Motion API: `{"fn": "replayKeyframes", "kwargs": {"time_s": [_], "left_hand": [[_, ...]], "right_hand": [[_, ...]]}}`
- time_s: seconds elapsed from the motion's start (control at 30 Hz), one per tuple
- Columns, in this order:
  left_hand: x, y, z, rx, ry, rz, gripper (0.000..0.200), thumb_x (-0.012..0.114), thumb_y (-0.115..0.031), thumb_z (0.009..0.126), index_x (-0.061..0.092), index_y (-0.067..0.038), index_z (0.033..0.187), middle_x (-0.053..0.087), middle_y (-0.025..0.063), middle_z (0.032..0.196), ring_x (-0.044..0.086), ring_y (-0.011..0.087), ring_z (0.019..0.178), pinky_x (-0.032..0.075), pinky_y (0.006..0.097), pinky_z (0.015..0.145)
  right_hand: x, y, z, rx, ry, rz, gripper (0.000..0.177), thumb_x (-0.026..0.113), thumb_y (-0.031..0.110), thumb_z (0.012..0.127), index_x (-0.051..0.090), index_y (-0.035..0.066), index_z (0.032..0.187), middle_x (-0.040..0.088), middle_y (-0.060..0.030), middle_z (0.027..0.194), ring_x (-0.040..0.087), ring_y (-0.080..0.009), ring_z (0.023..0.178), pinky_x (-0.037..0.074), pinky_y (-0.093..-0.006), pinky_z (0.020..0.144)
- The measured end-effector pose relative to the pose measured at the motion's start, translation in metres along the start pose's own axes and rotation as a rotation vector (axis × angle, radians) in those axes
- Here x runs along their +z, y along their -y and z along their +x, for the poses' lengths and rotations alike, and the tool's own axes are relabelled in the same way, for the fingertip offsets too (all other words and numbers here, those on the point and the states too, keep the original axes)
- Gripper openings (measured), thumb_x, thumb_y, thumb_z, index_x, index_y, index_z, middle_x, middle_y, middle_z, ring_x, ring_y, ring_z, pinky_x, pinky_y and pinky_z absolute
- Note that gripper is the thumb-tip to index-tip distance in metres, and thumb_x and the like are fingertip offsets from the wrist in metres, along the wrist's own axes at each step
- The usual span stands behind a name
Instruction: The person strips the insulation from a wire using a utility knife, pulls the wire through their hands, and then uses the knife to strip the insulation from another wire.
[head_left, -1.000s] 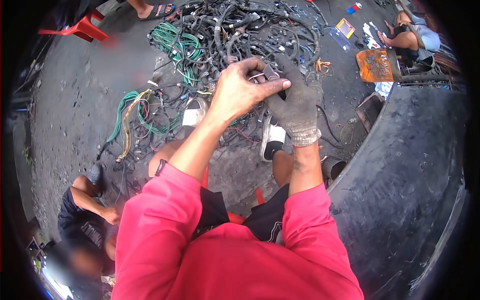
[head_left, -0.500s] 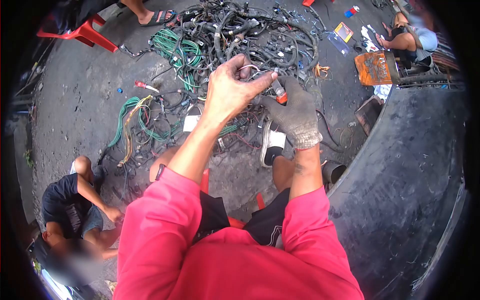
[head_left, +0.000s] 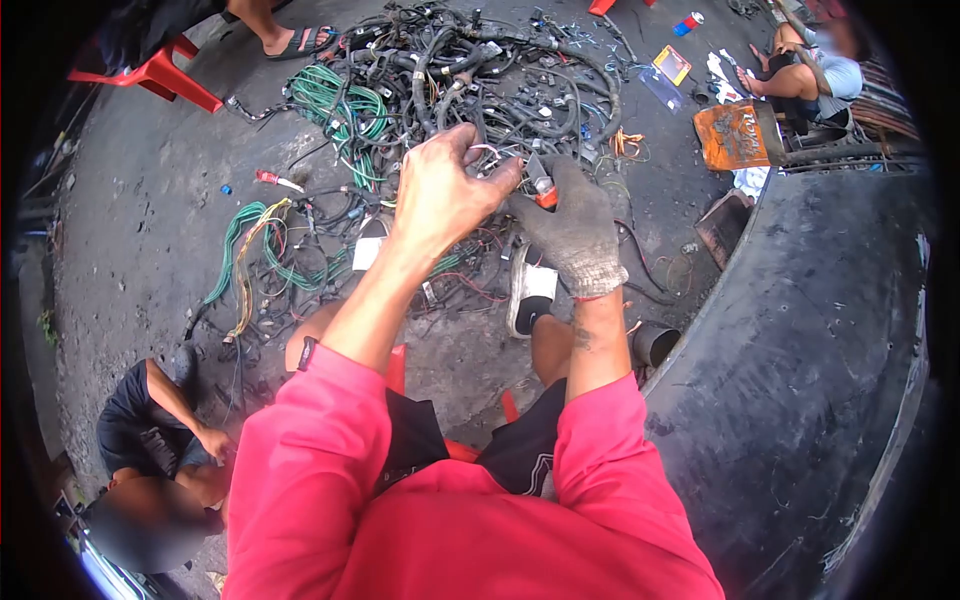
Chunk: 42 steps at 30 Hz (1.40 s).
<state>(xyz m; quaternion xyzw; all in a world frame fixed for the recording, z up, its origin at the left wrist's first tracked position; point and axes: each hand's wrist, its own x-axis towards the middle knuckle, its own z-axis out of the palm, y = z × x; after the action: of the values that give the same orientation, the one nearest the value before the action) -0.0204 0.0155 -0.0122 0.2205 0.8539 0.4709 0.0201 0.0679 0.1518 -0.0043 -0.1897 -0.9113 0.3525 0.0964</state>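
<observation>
My bare left hand [head_left: 445, 185] is closed in a pinch over the wire pile, gripping a thin pale wire [head_left: 485, 149] that loops out at the fingertips. Just right of it, my right hand [head_left: 572, 222] wears a dirty grey glove and is closed around a small tool [head_left: 546, 196] with an orange part and a flat metal, blade-like end. The palm hides most of that tool. Beyond both hands lies a tangled heap of black cable harnesses [head_left: 430, 75] with connectors. A bundle of green wire [head_left: 335, 95] rests at the heap's left side.
Green and yellow loose wires [head_left: 245, 255] lie on the ground at left. A large dark curved panel [head_left: 800, 330] fills the right side. An orange sign-like piece [head_left: 730, 138] stands beyond it. A red stool [head_left: 165, 75] is at upper left. Other people sit at lower left and upper right.
The view has shifted slightly, so the scene sits a little further left. Both hands keep their grips close together. At lower left, the seated person's body and arm have moved slightly.
</observation>
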Motion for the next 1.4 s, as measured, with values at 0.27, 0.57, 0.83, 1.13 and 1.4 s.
{"fn": "replayKeyframes", "kwargs": {"time_s": [0.27, 0.57, 0.83, 1.13, 1.4], "left_hand": [[-0.004, -0.01, -0.001, -0.043, 0.033, -0.004, 0.041, 0.067, -0.036, 0.084, 0.058, 0.004, 0.076, 0.062, 0.0172, 0.066, 0.064, 0.0206, 0.067, 0.048, 0.0346, 0.061], [0.001, -0.012, -0.003, 0.016, 0.078, -0.079, 0.043, 0.058, -0.034, 0.093, 0.053, 0.005, 0.075, 0.053, 0.0212, 0.061, 0.049, 0.0268, 0.052, 0.041, 0.0401, 0.055], [-0.004, -0.003, 0.0, 0.043, 0.227, -0.046, 0.04, 0.053, -0.036, 0.095, 0.06, 0.003, 0.089, 0.062, 0.0216, 0.079, 0.058, 0.0303, 0.069, 0.045, 0.0402, 0.068], [-0.027, -0.002, 0.007, 0.049, 0.488, -0.11, 0.045, 0.063, -0.031, 0.09, 0.059, -0.002, 0.124, 0.066, 0.0197, 0.107, 0.063, 0.0265, 0.098, 0.047, 0.035, 0.087], [-0.023, -0.002, 0.005, 0.046, 0.506, -0.113, 0.044, 0.063, -0.032, 0.086, 0.064, 0.006, 0.109, 0.067, 0.0232, 0.095, 0.065, 0.0341, 0.09, 0.049, 0.0378, 0.079]], "right_hand": [[0.0, -0.003, 0.0, -0.046, -0.006, -0.003, 0.048, 0.078, 0.031, 0.072, 0.058, 0.002, 0.104, 0.066, -0.021, 0.08, 0.066, -0.0395, 0.079, 0.051, -0.0461, 0.067], [0.002, -0.008, 0.0, -0.071, -0.008, 0.008, 0.041, 0.076, 0.026, 0.074, 0.056, 0.002, 0.101, 0.065, -0.022, 0.08, 0.065, -0.0413, 0.08, 0.051, -0.0476, 0.067], [-0.009, -0.004, -0.004, 0.009, 0.159, 0.06, 0.039, 0.072, 0.022, 0.076, 0.056, 0.001, 0.104, 0.063, -0.0262, 0.091, 0.063, -0.0424, 0.088, 0.049, -0.0474, 0.073], [-0.009, -0.007, -0.006, -0.263, 0.143, 0.136, 0.042, 0.07, 0.013, 0.075, 0.061, 0.01, 0.116, 0.066, -0.018, 0.102, 0.065, -0.0345, 0.093, 0.052, -0.0397, 0.077], [-0.003, 0.003, -0.007, -0.277, 0.038, 0.233, 0.046, 0.071, 0.01, 0.075, 0.061, 0.011, 0.119, 0.066, -0.0167, 0.106, 0.066, -0.0315, 0.094, 0.054, -0.0368, 0.078]]}}
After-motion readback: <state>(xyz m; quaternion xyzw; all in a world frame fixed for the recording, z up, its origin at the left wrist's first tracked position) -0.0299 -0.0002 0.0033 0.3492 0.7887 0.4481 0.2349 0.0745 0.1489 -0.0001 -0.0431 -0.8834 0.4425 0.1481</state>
